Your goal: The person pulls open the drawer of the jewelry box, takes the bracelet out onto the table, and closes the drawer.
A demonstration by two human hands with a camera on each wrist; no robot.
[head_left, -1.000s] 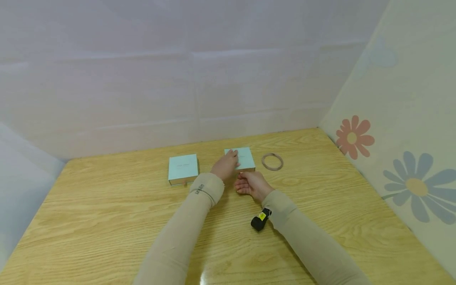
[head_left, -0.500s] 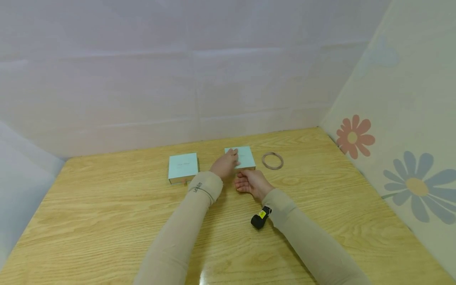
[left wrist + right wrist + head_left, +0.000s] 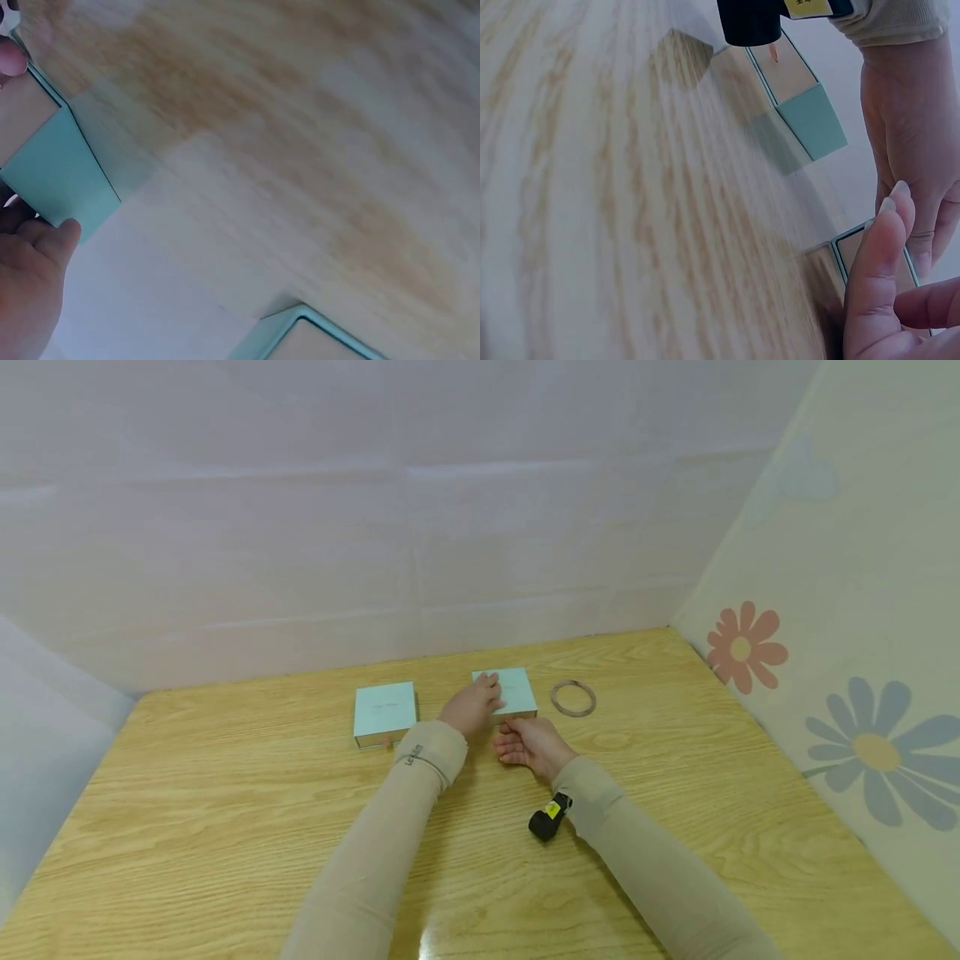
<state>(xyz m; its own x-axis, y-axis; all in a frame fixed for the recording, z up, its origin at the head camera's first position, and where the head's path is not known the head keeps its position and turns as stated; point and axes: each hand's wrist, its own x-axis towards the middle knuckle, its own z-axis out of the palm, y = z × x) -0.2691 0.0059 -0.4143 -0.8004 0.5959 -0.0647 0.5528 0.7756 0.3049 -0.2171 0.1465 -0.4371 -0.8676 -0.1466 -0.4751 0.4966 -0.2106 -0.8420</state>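
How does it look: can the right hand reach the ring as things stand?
Probably yes: in the head view, nothing shows between the right hand and the ring on the table.

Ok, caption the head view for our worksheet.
Left hand on a square pale-blue box, right hand at its front, round pinkish-brown ring nearby.

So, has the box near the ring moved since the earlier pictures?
No, I see no shift in any direction: in the head view, the box keeps its place against the table's back edge.
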